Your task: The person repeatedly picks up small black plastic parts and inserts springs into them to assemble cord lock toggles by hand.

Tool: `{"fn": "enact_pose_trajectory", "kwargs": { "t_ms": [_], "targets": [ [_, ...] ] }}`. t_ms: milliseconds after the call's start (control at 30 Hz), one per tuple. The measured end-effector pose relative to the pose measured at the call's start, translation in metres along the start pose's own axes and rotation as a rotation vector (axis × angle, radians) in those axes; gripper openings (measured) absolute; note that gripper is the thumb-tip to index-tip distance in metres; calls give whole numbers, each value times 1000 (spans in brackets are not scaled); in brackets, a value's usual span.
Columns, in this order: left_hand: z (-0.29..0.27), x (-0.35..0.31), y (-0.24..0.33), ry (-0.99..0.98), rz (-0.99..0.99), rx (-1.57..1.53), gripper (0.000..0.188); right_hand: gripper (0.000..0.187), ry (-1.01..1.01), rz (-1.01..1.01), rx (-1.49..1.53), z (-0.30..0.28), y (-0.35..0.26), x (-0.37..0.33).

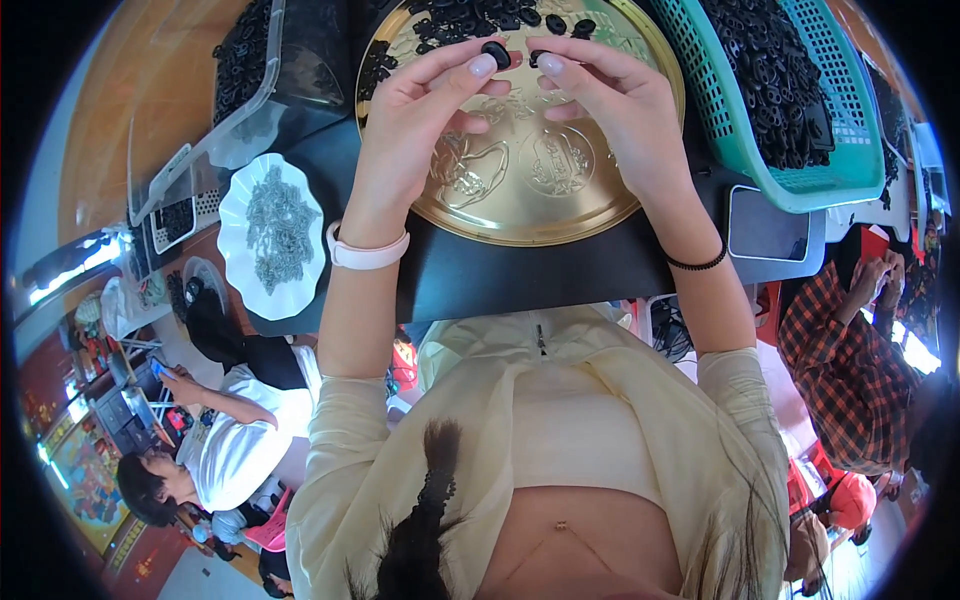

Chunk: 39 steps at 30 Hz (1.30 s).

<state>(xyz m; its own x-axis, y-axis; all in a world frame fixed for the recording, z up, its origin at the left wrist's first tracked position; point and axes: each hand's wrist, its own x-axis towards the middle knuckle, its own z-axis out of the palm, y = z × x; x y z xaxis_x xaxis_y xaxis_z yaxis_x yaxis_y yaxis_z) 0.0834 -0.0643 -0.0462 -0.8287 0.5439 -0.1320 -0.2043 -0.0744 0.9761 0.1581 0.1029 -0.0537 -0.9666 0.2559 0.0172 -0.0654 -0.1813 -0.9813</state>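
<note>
My left hand [425,100] pinches a small, round, glossy black part [495,54] between thumb and fingertips. Close beside it, my right hand [615,90] is closed on a smaller black piece [537,59], mostly covered by the fingers. A bit of red shows between the hands; I cannot make out what it belongs to. Both hands are over a round gold tray [530,238] with embossed patterns. Loose black parts [460,18] are spread over the tray's far side, and a few separate oval ones [555,24] lie beyond my right fingers.
A white scalloped dish [234,245] of small clear-grey pieces [277,225] stands left. Behind it is a clear plastic bin [262,85] with black parts. At right, a green basket [800,196] holds many black parts, near a flat dark-screened device [768,224]. Other people sit on both sides.
</note>
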Motion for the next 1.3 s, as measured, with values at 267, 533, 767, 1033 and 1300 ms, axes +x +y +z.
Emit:
{"fn": "enact_pose_trajectory", "kwargs": {
  "t_ms": [267,533,767,1033,1300],
  "targets": [
    [-6,-1,-3,-16,-17,42,30,22,26,4,-4,3,-2,-2],
    [4,-4,3,-69,65,-8,27,22,35,0,16,2,0,-2],
    [3,-5,2,-24,80,52,26,22,25,6,5,2,0,-2],
    [3,-4,-1,-28,88,40,28,23,7,17,3,4,4,-2],
    [4,-6,-1,-35,53,-31,26,34,-148,143,105,-2,1,1]
  ]
}}
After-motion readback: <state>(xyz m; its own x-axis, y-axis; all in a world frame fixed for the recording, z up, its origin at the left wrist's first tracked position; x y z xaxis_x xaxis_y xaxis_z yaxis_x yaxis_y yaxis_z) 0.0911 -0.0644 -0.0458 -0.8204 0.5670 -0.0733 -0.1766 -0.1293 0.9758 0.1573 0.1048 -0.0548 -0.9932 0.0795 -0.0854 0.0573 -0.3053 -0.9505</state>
